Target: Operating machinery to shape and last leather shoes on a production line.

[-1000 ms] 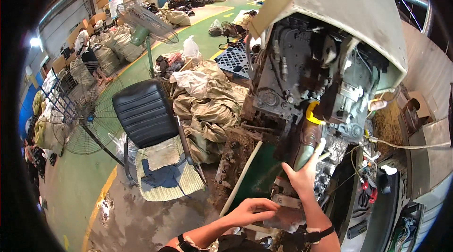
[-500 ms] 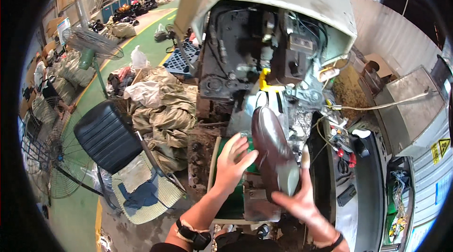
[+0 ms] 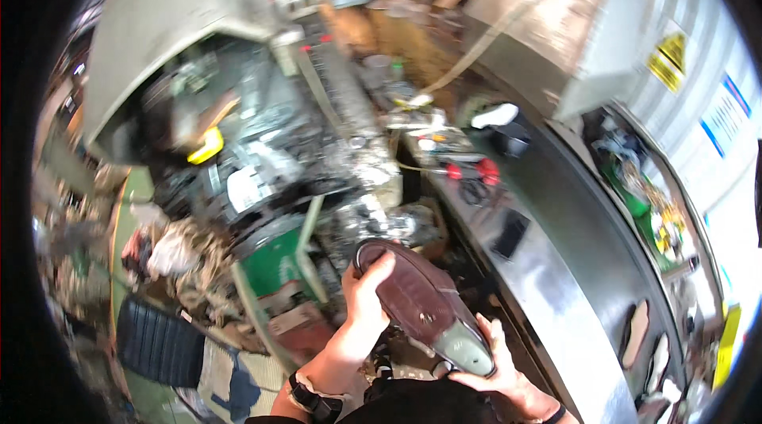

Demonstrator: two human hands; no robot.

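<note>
I hold a dark brown leather shoe [image 3: 421, 297] with both hands, low in the middle of the head view. It has a grey-green piece at its near end. My left hand [image 3: 367, 297] grips the far end, thumb lying across the brown surface. At the near end my right hand [image 3: 496, 364] is closed around the grey-green part. The shoe lies tilted, its far end toward the upper left. Most of the fingers under it are hidden.
Left stands a hooded machine [image 3: 175, 19] with a yellow part inside. A conveyor belt [image 3: 571, 218] runs along the right, with a metal ledge [image 3: 548, 297] bearing a black phone-like object [image 3: 510, 235] and red-handled tools [image 3: 474, 174]. A black chair [image 3: 159, 345] is at the lower left.
The view has swung right, from the machine toward the conveyor. The shoe has come away from the machine and turned. My left hand, open beside it before, now grips its far end.
</note>
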